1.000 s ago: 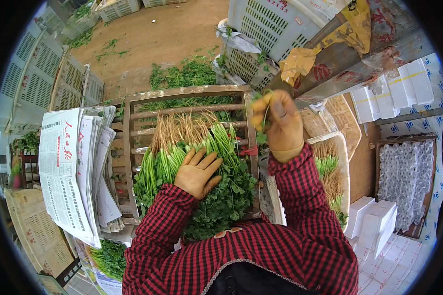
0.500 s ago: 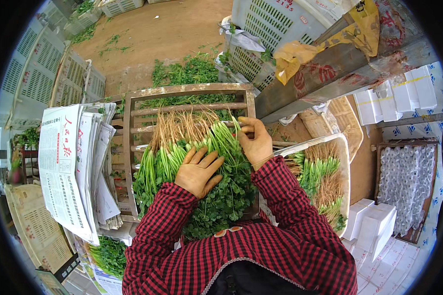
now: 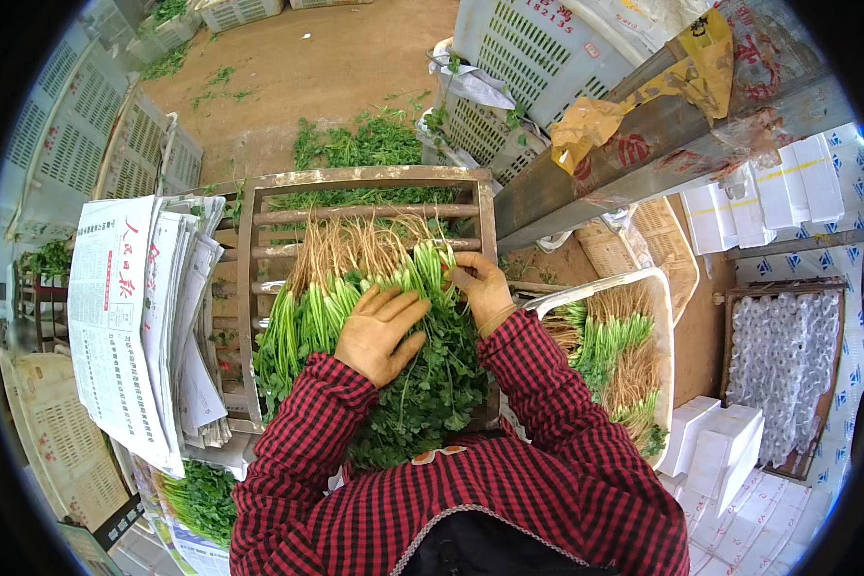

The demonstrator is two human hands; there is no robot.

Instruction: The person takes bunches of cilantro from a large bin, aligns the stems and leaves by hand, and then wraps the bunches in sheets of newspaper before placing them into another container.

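Observation:
A wide pile of coriander (image 3: 420, 408) lies on a rusty slatted metal rack (image 3: 365, 175), its brown roots pointing away from me and its green leaves towards me. My left hand (image 3: 382, 334) rests palm down on the pale stems in the middle, fingers stretched out and thumb apart. At the pile's right edge, my right hand (image 3: 480, 291) has its fingers and thumb drawn together on the outer stems, just below the roots. Its fingertips are partly hidden among the stems.
A stack of folded newspapers (image 3: 115, 331) lies left of the rack. To the right stands a white tub (image 3: 667, 355) with bundled coriander. A metal post (image 3: 634, 144) slants in at the upper right. Loose greens (image 3: 370, 142) litter the floor beyond; plastic crates (image 3: 67, 144) stand far left.
My right hand has come down and inward, from reaching beside the root ends to closing on stems at the pile's right edge. My left hand stays flat, nearly in place.

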